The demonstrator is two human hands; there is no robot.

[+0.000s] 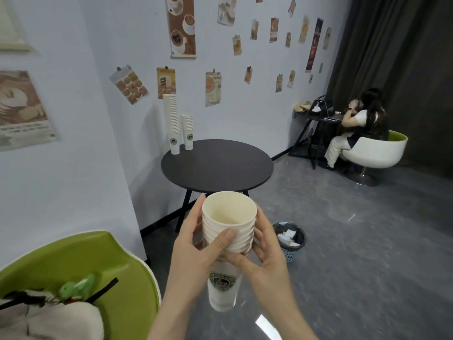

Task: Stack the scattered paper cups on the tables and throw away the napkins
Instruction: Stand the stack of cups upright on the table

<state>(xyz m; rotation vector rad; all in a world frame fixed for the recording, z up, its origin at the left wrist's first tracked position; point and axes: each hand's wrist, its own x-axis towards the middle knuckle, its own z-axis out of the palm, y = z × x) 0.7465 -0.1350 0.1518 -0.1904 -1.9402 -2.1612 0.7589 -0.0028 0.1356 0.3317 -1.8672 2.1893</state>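
Both hands grip nested cups (229, 231); round table (217, 165), bin (290, 238) beyond.

Both hands cover the middle of the held cup stack (229, 244); the green chair (117, 278) runs off the bottom-left corner.

We see matt white paper in the nested cups (228, 231), with a green printed logo on the lowest. The two cup stacks (177, 123) look like the same dull paper. The round tabletop (217, 165) is dark and matt, and smooth. The floor (355, 241) is grey and slightly glossy. The bin (290, 251) is pale blue plastic mesh, lined with shiny black film. The chair shell (117, 278) is glossy green plastic.
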